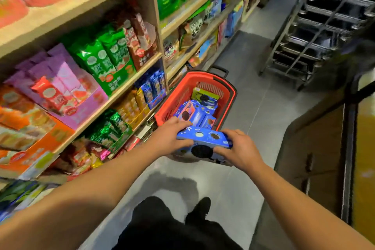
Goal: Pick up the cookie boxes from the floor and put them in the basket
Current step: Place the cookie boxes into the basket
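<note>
A blue cookie box with cookie pictures is held in the air just in front of the near rim of a red basket. My left hand grips the box's left end, my right hand grips its right end. The basket stands on the grey floor beside the shelves. Inside it lie several blue cookie boxes and a yellow-green one at the far end. The box and my hands hide the basket's near wall.
Wooden shelves full of snack bags line the left side. A black metal rack stands at the back right and a dark wooden counter at the right. Grey floor runs down the aisle. My black shoes are below.
</note>
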